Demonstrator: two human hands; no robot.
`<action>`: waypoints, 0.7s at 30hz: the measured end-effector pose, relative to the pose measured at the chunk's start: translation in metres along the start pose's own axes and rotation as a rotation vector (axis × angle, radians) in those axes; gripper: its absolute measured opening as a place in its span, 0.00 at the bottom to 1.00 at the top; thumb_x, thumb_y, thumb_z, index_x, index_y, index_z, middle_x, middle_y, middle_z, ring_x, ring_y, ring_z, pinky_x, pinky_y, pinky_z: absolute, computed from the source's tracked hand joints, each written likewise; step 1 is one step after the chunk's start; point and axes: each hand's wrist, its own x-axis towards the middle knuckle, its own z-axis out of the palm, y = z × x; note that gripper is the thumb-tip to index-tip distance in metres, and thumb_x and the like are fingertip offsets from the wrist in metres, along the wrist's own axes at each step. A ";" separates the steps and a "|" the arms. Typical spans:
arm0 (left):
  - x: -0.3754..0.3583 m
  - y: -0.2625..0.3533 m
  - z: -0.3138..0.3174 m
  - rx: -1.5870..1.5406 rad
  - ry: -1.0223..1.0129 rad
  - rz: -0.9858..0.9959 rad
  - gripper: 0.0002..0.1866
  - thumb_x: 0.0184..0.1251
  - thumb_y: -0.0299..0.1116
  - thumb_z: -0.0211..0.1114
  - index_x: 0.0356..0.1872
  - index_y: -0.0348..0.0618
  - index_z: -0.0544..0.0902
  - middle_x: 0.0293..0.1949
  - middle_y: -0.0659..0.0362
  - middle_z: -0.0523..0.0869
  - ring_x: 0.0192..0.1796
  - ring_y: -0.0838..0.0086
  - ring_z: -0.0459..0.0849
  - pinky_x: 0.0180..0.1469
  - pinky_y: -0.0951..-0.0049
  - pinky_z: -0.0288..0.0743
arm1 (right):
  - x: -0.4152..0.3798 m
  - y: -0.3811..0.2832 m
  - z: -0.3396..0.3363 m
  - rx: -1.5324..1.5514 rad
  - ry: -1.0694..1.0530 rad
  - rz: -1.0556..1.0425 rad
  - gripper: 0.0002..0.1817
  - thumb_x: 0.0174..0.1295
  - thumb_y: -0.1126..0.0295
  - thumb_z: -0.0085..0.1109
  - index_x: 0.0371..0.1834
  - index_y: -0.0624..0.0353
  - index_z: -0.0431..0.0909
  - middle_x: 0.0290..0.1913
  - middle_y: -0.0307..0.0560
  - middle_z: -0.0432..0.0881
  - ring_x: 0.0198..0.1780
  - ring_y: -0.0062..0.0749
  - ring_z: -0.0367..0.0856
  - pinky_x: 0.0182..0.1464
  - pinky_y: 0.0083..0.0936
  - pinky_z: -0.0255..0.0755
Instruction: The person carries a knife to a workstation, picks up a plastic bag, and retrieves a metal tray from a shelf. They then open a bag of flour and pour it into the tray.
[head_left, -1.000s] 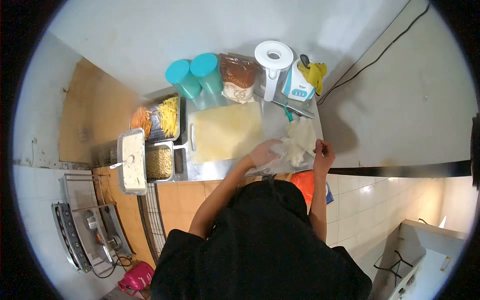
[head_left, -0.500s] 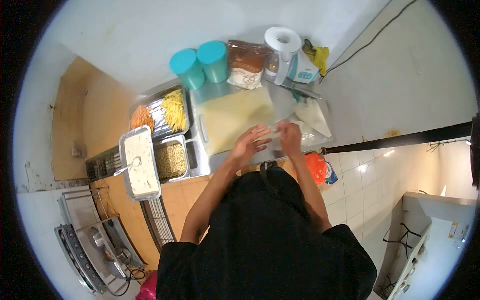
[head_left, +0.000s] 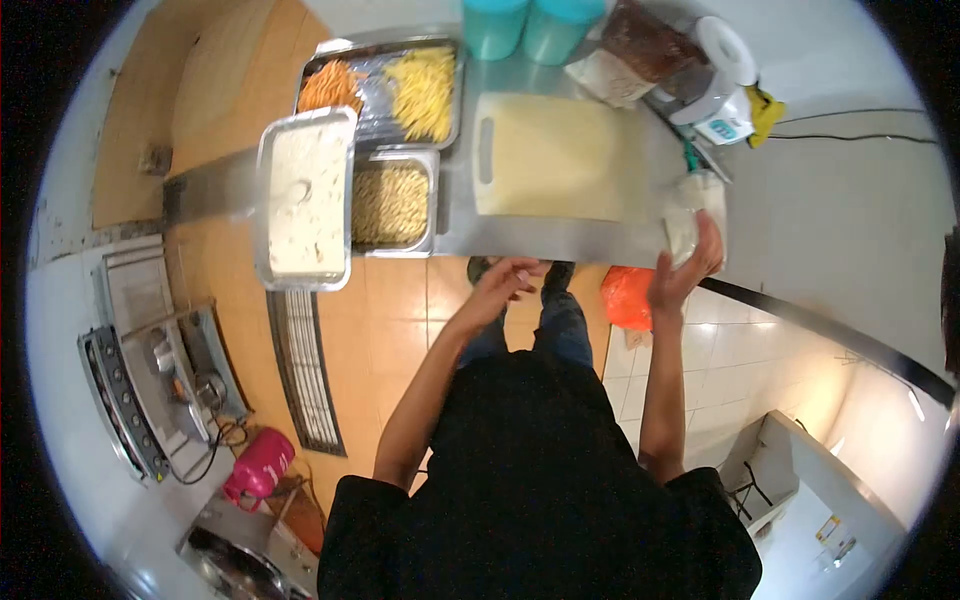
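My left hand point(head_left: 507, 287) hangs just off the front edge of the metal counter point(head_left: 560, 240), fingers loosely apart and nothing in them. At the counter's right end, my right hand point(head_left: 690, 265) has its thumb spread away from the fingers. Those fingers lie against a whitish cloth or plastic bundle point(head_left: 682, 228) and partly cover it. A cream cutting board point(head_left: 560, 160) with a slot handle lies between the two hands, farther back on the counter.
Left of the board are a tray point(head_left: 375, 105) of orange and yellow strips, a pan of beans point(head_left: 390, 205) and a pan of creamy white food point(head_left: 308, 200). Teal canisters point(head_left: 495, 30), a brown-filled bag point(head_left: 650, 40) and a white jug point(head_left: 725, 60) stand behind. An orange bag point(head_left: 628, 298) hangs below.
My hands have separated: the right moved right to the whitish bundle, the left dropped back from the board's front edge. The view has shifted, showing more floor and my legs.
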 end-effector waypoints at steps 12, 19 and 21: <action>-0.047 -0.068 -0.039 0.058 0.160 -0.082 0.15 0.72 0.36 0.53 0.56 0.47 0.75 0.53 0.61 0.82 0.45 0.77 0.80 0.47 0.73 0.72 | -0.122 -0.061 0.032 0.253 -0.548 -0.070 0.23 0.58 0.71 0.54 0.60 0.47 0.74 0.64 0.50 0.69 0.69 0.52 0.58 0.69 0.49 0.46; -0.063 -0.059 -0.011 0.088 0.408 0.119 0.16 0.73 0.43 0.53 0.55 0.49 0.76 0.50 0.63 0.83 0.46 0.75 0.80 0.49 0.69 0.71 | -0.142 -0.024 -0.005 0.519 -0.383 0.044 0.15 0.61 0.81 0.48 0.48 0.56 0.78 0.35 0.45 0.79 0.38 0.40 0.78 0.44 0.32 0.72; -0.080 -0.082 0.014 0.165 0.239 0.004 0.16 0.73 0.42 0.54 0.55 0.48 0.76 0.49 0.63 0.83 0.46 0.76 0.80 0.49 0.71 0.72 | -0.175 -0.021 -0.026 0.555 -0.372 0.114 0.14 0.63 0.80 0.48 0.48 0.55 0.78 0.36 0.47 0.79 0.36 0.38 0.78 0.40 0.30 0.73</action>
